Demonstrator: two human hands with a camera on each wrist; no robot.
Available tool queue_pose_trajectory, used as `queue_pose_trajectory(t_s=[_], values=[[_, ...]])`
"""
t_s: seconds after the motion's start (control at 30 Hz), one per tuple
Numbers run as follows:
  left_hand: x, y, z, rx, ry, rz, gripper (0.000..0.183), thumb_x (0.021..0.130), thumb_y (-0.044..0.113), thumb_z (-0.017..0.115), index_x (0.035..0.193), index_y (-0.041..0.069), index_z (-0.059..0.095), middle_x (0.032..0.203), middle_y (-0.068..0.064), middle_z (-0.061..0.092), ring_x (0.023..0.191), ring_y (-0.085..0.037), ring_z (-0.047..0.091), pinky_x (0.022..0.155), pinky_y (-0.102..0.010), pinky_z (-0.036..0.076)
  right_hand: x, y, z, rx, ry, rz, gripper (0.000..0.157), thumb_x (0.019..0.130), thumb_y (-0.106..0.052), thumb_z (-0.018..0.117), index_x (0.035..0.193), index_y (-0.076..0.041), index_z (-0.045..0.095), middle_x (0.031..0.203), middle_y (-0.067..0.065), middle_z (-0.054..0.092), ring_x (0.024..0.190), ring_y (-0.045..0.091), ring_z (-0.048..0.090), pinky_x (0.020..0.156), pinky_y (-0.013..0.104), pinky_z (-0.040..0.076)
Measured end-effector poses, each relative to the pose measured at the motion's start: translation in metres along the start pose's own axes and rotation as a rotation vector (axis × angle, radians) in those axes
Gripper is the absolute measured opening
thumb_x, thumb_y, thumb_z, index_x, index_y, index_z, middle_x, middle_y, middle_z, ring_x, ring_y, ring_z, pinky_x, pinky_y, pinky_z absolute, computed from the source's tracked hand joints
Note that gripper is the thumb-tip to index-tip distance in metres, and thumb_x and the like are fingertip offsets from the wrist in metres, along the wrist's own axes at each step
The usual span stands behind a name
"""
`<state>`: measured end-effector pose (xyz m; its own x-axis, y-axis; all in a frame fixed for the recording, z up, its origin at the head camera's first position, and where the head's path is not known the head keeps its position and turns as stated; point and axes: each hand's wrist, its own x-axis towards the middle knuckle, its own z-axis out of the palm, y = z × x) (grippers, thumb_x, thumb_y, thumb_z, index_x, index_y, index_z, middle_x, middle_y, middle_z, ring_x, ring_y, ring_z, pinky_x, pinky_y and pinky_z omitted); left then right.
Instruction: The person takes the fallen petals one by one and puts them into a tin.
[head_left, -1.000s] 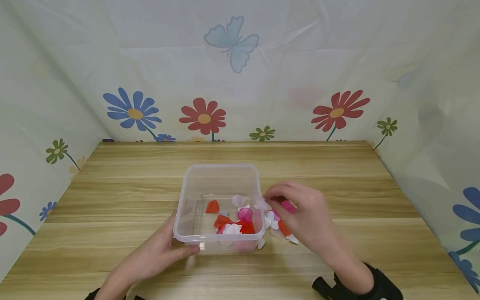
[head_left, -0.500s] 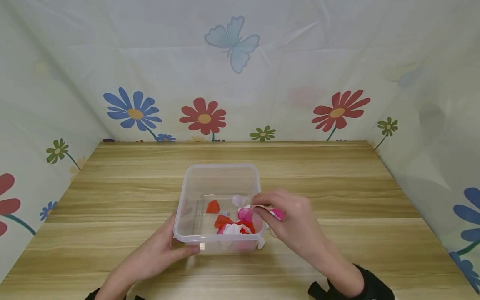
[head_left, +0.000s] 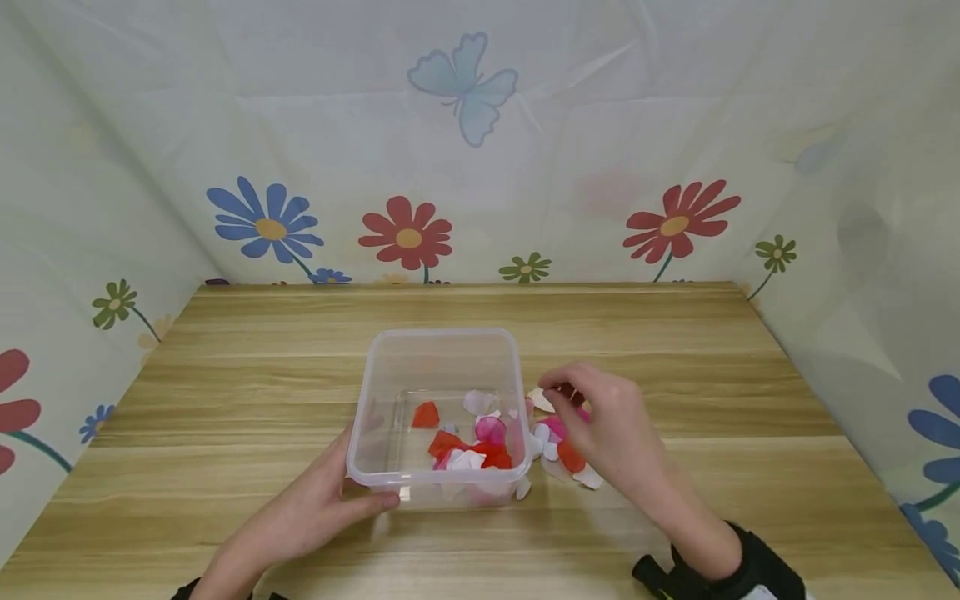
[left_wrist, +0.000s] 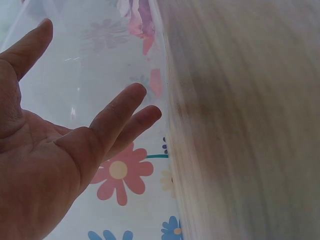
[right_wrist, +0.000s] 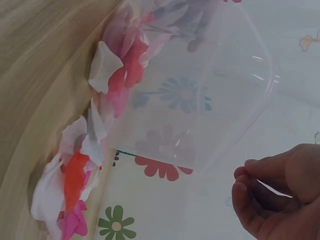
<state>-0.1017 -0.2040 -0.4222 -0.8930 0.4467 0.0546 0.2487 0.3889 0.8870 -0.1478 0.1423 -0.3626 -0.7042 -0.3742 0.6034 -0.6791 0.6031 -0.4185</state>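
A clear plastic box [head_left: 438, 358] stands mid-table with red, pink and white artificial flower petals [head_left: 491, 430] in its lower right part. My left hand [head_left: 322, 508] steadies its near left corner, thumb along the front and extended fingers at the left side. In the left wrist view the left fingers [left_wrist: 117, 112] look spread and straight. To the right of the box, my right hand [head_left: 618, 429] hovers over a small pile of loose petals [head_left: 572, 457], partly covering it. Its thumb and fingers [right_wrist: 244, 200] are curled with tips together, and no petal shows between them.
The wood-grain table [head_left: 300, 358] extends around the box. A hanging cloth [head_left: 322, 125] printed with flowers and a butterfly encloses the back and sides. A pale petal [head_left: 522, 487] lies against the box's front right corner.
My right hand carried a pale petal left over the box, then returned right to the pile; that petal no longer shows in its fingers. The left hand and box stayed put.
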Motion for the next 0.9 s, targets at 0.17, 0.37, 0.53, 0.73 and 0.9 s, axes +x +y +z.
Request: queue_pose_trajectory(t_s=[0.17, 0.37, 0.53, 0.73, 0.9], values=[[0.001, 0.0, 0.0, -0.013, 0.004, 0.008, 0.1, 0.091, 0.023, 0.082, 0.164, 0.033, 0.015, 0.156, -0.01, 0.04, 0.126, -0.032, 0.055, 0.102, -0.043, 0.049, -0.004, 0.009, 0.0, -0.069, -0.164, 0.165, 0.018, 0.083, 0.007, 0.082, 0.097, -0.002, 0.074, 0.091, 0.005, 0.07, 0.076, 0.015, 0.062, 0.066, 0.03, 0.058], [0.002, 0.0, 0.0, -0.036, 0.002, 0.02, 0.101, 0.091, 0.022, 0.082, 0.164, 0.034, 0.014, 0.158, -0.01, 0.037, 0.128, -0.034, 0.054, 0.101, -0.046, 0.049, -0.014, 0.02, 0.001, -0.26, -0.458, 0.284, 0.016, 0.083, -0.003, 0.084, 0.097, -0.005, 0.076, 0.09, 0.003, 0.067, 0.083, 0.021, 0.062, 0.069, 0.035, 0.058], [0.003, 0.001, 0.0, -0.041, -0.002, 0.017, 0.101, 0.09, 0.021, 0.083, 0.164, 0.034, 0.015, 0.157, -0.01, 0.038, 0.127, -0.034, 0.054, 0.102, -0.044, 0.049, -0.02, 0.026, 0.003, -0.28, -0.576, 0.309, 0.016, 0.083, -0.006, 0.084, 0.084, -0.009, 0.069, 0.074, -0.002, 0.056, 0.068, 0.016, 0.051, 0.055, 0.03, 0.046], [0.002, 0.002, 0.0, -0.062, -0.01, 0.001, 0.102, 0.09, 0.021, 0.083, 0.164, 0.035, 0.014, 0.157, -0.01, 0.038, 0.127, -0.034, 0.054, 0.101, -0.036, 0.049, -0.024, 0.033, 0.008, -0.271, -0.65, 0.351, 0.024, 0.082, -0.008, 0.084, 0.078, -0.013, 0.061, 0.07, -0.003, 0.051, 0.066, 0.017, 0.048, 0.054, 0.032, 0.04], [0.002, 0.001, 0.0, -0.057, -0.008, -0.005, 0.102, 0.09, 0.021, 0.083, 0.164, 0.035, 0.014, 0.158, -0.01, 0.038, 0.127, -0.034, 0.053, 0.102, -0.037, 0.049, -0.028, 0.034, 0.012, -0.295, -0.663, 0.353, 0.031, 0.082, -0.008, 0.084, 0.075, -0.014, 0.054, 0.069, -0.001, 0.048, 0.065, 0.017, 0.046, 0.052, 0.031, 0.037]])
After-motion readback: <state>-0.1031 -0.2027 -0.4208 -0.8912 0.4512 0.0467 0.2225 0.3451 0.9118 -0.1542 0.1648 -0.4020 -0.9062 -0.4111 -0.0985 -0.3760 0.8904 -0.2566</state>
